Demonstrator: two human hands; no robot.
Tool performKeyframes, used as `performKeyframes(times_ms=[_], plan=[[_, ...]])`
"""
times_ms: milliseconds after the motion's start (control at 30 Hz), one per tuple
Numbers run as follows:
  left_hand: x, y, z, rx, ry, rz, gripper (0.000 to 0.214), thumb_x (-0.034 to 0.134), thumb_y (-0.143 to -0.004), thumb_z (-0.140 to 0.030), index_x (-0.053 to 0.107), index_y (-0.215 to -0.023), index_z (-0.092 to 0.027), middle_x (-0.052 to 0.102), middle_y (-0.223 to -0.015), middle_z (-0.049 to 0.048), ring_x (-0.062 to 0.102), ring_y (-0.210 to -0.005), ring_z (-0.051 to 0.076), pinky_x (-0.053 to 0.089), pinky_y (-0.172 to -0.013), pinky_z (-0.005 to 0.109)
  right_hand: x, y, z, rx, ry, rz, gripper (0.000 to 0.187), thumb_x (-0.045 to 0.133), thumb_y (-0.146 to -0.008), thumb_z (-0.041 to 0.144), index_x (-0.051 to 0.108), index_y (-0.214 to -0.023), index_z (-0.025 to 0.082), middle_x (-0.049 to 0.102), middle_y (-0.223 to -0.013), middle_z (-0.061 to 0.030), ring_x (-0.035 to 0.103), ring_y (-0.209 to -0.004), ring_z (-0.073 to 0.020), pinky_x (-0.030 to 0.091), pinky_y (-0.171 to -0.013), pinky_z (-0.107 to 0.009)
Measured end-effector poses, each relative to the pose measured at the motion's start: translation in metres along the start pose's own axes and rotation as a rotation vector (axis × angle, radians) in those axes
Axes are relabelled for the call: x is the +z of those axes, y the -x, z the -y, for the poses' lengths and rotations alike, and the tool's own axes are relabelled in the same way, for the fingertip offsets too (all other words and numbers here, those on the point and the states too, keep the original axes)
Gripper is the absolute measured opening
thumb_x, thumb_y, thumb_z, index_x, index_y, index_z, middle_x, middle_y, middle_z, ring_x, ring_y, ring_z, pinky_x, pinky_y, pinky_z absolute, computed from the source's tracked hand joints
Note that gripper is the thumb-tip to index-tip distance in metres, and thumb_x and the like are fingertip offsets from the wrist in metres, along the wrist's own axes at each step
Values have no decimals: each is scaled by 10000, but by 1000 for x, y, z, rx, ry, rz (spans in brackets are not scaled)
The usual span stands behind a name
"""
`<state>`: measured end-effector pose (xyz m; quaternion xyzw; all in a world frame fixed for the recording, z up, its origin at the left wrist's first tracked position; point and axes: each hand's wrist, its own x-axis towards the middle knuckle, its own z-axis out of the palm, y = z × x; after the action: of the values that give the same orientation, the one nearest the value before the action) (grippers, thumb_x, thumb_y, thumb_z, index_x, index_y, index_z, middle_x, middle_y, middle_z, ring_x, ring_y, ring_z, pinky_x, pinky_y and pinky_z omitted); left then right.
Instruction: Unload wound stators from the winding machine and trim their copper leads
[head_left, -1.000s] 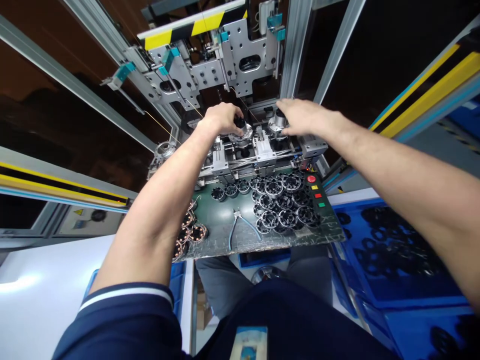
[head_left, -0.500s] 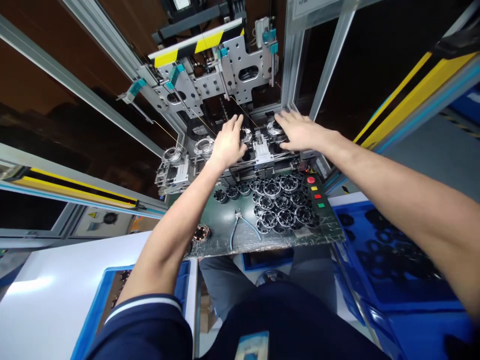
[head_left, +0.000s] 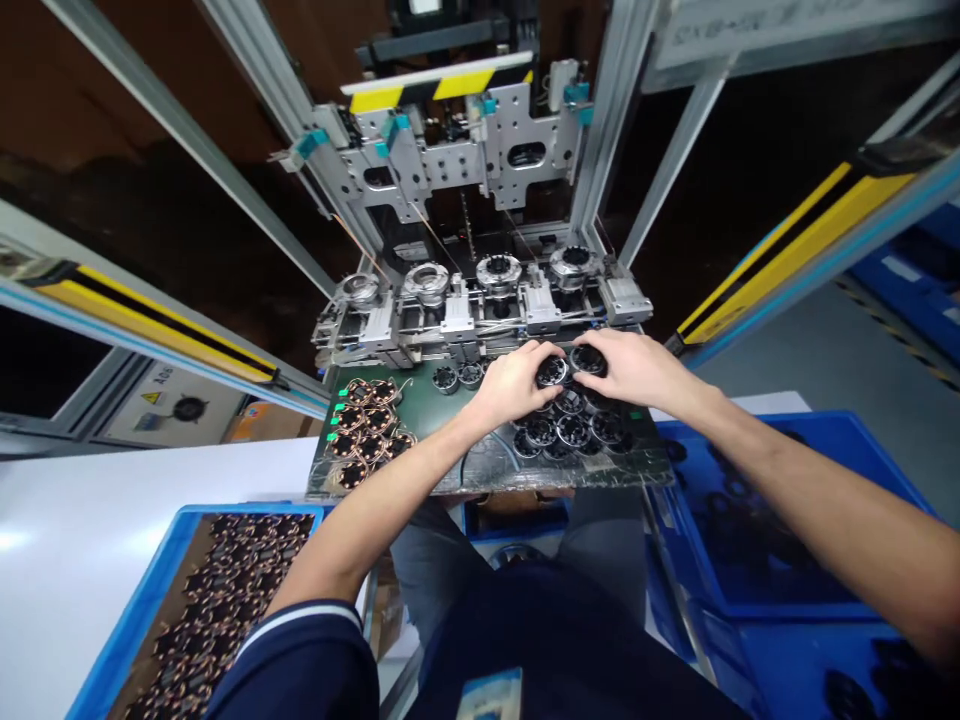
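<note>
My left hand [head_left: 523, 380] has its thumb and fingers wrapped round a black stator core [head_left: 553, 372] with a silver rim, at the top of a stacked pile. Right beside it, my right hand [head_left: 626, 368] is closed round another stator core [head_left: 589, 360]. Under and in front of both hands lie several more stator cores [head_left: 573, 431]. Beyond them stands a winding machine with a row of round metal holders. Black cores sit in the two right-hand holders [head_left: 499, 272], while a left-hand holder [head_left: 427, 284] shows an open ring.
Copper-wound stators [head_left: 367, 430] cover the green board's left side. Pliers [head_left: 491, 450] lie partly behind my left forearm. A blue tray [head_left: 176, 540] of wound stators is at lower left, and a blue bin [head_left: 780, 600] of dark parts at right. Yellow-striped posts [head_left: 772, 250] flank the machine.
Both hands have come down from the machine's right-hand holders to the pile, and each has closed on a stator core. The view has shifted, uncovering the wound stators at left.
</note>
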<state>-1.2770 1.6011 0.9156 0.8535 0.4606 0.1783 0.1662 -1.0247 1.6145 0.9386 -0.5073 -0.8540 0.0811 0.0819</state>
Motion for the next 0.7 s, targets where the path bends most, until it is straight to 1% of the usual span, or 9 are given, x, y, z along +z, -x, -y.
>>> performKeyframes(times_ms=[67,133,233,300,333,433,500,567,700], plan=[[-28,12,6,-17,68,-85,546,829,-991,-414,643,-1484,-273,779,-1403,52,794,-915,193,671,-906,377,-27,-4,7,-47,-75,-97,516,718,-981,477,708,-1438,237,834,-1233,-112,794,-846,-289,640,-832,-468],[-67,27,19,-30,135,-214,610,834,-983,-450,611,-1525,-276,774,-1451,55,770,-842,168,662,-855,361,-58,-13,20,-114,-149,-199,514,764,-946,487,725,-1409,265,843,-1086,-66,758,-731,-257,632,-785,-458],[-134,46,55,-2,60,-413,510,847,-957,-497,702,-1397,-284,805,-1389,32,785,-1001,215,636,-903,369,-92,-47,50,-191,-236,-271,495,806,-916,505,743,-1360,296,838,-1048,-36,763,-745,-254,645,-785,-455],[-178,52,89,-13,-60,-504,499,882,-912,-513,746,-1335,-285,819,-1334,24,775,-1082,239,613,-918,373,-99,-87,76,-226,-287,-270,505,818,-916,494,734,-1373,298,835,-1148,-45,787,-823,-262,665,-842,-467],[-198,54,108,-41,-112,-543,518,907,-874,-525,765,-1310,-285,822,-1310,23,768,-1046,236,604,-898,375,-98,-110,89,-249,-294,-263,518,827,-915,474,728,-1388,289,828,-1210,-60,798,-890,-278,669,-899,-486],[-244,50,171,-172,-231,-560,606,966,-763,-539,795,-1299,-312,829,-1252,-3,735,-862,204,577,-879,412,-75,-187,128,-323,-234,-241,545,857,-902,357,720,-1412,223,794,-1338,-124,776,-1154,-352,621,-1095,-551],[-260,45,212,-280,-285,-501,616,973,-724,-523,806,-1285,-330,845,-1138,-15,746,-872,238,562,-923,443,-54,-233,150,-312,-132,-231,544,864,-887,268,720,-1405,186,780,-1361,-147,736,-1262,-382,593,-1148,-568],[-266,39,248,-350,-292,-436,625,970,-701,-512,810,-1273,-317,851,-1135,7,773,-1004,294,553,-993,452,-33,-268,167,-232,-13,-191,566,892,-882,260,713,-1411,166,783,-1341,-157,731,-1265,-386,587,-1156,-582],[-251,32,299,-425,-199,-369,679,962,-708,-524,784,-1311,-267,830,-1316,49,758,-1204,311,550,-1099,430,-4,-312,172,-141,114,-101,605,982,-842,395,764,-1362,174,809,-1262,-152,766,-1167,-369,620,-1108,-569]])
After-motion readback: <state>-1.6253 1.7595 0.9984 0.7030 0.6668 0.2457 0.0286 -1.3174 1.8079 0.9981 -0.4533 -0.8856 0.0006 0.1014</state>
